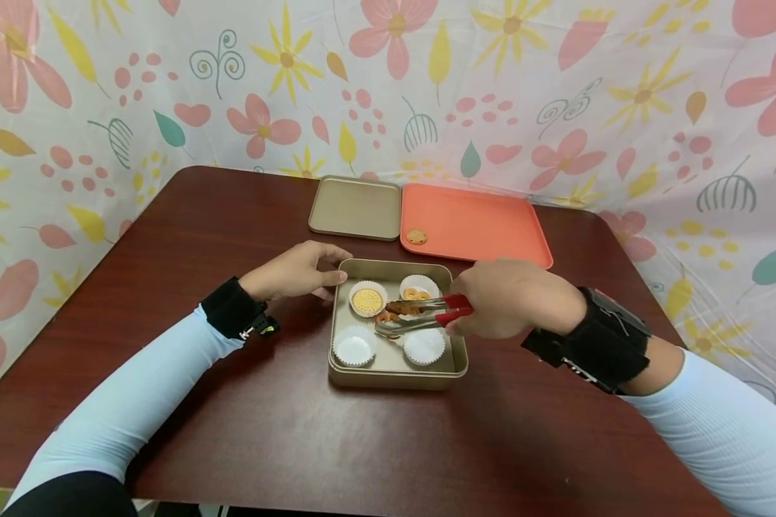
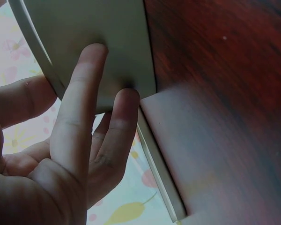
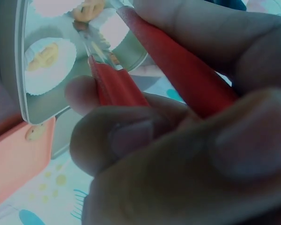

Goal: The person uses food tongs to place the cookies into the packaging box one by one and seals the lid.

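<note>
While the left hand (image 1: 297, 273) is at the corner of a deep gold tin (image 1: 397, 380), its fingers are spread and touch the outside wall, thumb at the rim; the right hand (image 1: 517, 296) pinches the red handles of some metal tongs (image 1: 419, 325), tips down inside the tin. The tin sits mid-tabletop with four white paper cups in it: the far-left one has a round yellow cracker (image 1: 367, 299), the far-right one some yellowish snacks (image 1: 416, 294), and the near-left cup (image 1: 354, 347) and near-right cup (image 1: 425, 347) show plain white insides; a brown snack (image 1: 385, 317) is right by the tong tips, though can't tell if they've got hold of it. Behind the tin there's a shallow gold tray (image 1: 356, 206) and, just beside it, an orange tray (image 1: 475, 222) with a cookie (image 1: 417, 237) near its close left corner; the marks on the black wristbands (image 1: 233, 307) are too small to read; the tabletop (image 1: 246, 431) is dark reddish-brown wood, with a flowery cloth (image 1: 388, 129) behind.
</note>
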The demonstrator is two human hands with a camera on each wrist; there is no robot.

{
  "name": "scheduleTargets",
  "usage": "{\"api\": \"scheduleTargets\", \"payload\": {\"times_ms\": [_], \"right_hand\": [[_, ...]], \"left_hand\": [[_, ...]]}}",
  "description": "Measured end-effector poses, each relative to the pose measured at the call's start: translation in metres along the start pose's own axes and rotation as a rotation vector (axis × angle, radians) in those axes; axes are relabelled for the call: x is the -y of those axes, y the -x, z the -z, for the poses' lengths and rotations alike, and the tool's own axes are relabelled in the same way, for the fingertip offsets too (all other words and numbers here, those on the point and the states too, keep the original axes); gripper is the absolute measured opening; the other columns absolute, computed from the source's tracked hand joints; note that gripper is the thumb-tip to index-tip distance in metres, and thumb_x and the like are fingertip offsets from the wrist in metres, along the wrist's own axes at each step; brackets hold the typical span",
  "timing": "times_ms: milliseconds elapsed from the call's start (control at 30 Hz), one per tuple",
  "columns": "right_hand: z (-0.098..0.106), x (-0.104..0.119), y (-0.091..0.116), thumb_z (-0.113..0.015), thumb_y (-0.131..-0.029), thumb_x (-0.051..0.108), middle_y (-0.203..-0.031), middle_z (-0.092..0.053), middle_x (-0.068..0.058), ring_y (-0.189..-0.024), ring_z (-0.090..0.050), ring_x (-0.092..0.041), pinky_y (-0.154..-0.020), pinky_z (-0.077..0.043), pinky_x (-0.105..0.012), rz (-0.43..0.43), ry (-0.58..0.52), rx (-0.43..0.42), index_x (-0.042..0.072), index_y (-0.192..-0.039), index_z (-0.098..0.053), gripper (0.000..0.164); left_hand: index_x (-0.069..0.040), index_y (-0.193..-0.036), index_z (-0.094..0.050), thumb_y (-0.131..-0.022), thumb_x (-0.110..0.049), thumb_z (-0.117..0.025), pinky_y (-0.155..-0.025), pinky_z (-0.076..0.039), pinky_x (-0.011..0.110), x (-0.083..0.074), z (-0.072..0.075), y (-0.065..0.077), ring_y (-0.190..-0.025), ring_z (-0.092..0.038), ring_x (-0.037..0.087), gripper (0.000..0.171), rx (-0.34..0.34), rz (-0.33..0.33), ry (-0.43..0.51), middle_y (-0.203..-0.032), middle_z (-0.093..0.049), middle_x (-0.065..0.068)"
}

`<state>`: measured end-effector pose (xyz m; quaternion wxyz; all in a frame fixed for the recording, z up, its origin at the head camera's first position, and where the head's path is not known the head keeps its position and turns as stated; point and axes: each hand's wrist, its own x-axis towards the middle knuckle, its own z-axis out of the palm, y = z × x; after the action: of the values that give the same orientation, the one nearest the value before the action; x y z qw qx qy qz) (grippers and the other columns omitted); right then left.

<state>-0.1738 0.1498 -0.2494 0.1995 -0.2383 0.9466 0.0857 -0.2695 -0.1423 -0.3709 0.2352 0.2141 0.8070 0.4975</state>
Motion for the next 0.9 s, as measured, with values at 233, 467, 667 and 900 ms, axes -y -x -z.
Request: {"api": "scheduleTargets", "payload": {"times_ms": [233, 467, 667, 900], "right_hand": [[0.003, -0.006, 0.007, -0.075, -0.090, 0.046, -0.075, -0.058, 0.003, -0.068, -0.054, -0.016, -0.061, -0.043, -0.034, -0.009, -0.029, -0.028, 0.022, -0.086, -0.067, 0.025], [0.006, -0.014, 0.017, -0.074, -0.092, 0.045, -0.073, -0.055, 0.000, -0.066, -0.050, -0.017, -0.062, -0.040, -0.033, -0.009, -0.061, -0.067, 0.020, -0.085, -0.063, 0.028], [0.010, -0.018, 0.024, -0.072, -0.092, 0.050, -0.079, -0.057, 0.002, -0.071, -0.053, -0.017, -0.065, -0.042, -0.034, -0.036, -0.066, -0.076, 0.021, -0.088, -0.064, 0.030], [0.009, -0.024, 0.035, -0.073, -0.091, 0.052, -0.079, -0.055, 0.003, -0.073, -0.052, -0.016, -0.065, -0.042, -0.035, -0.050, -0.054, -0.102, 0.021, -0.085, -0.062, 0.033]], "left_hand": [[0.002, -0.147, -0.047, -0.104, -0.007, -0.059, -0.081, -0.061, 0.041, 0.000, 0.000, 0.000, -0.092, -0.075, 0.034, 0.046, -0.005, -0.007, 0.004, -0.145, -0.051, 0.021], [0.002, -0.147, -0.048, -0.104, -0.007, -0.060, -0.080, -0.061, 0.040, -0.001, -0.001, 0.001, -0.088, -0.076, 0.031, 0.045, -0.010, -0.002, -0.009, -0.145, -0.052, 0.022], [0.002, -0.146, -0.048, -0.104, -0.007, -0.060, -0.079, -0.061, 0.040, 0.000, -0.003, 0.002, -0.088, -0.076, 0.030, 0.045, -0.014, -0.003, -0.008, -0.146, -0.051, 0.022], [0.003, -0.146, -0.048, -0.103, -0.006, -0.061, -0.079, -0.061, 0.040, 0.001, -0.002, 0.001, -0.091, -0.075, 0.032, 0.046, -0.015, -0.021, -0.006, -0.146, -0.051, 0.023]]}}
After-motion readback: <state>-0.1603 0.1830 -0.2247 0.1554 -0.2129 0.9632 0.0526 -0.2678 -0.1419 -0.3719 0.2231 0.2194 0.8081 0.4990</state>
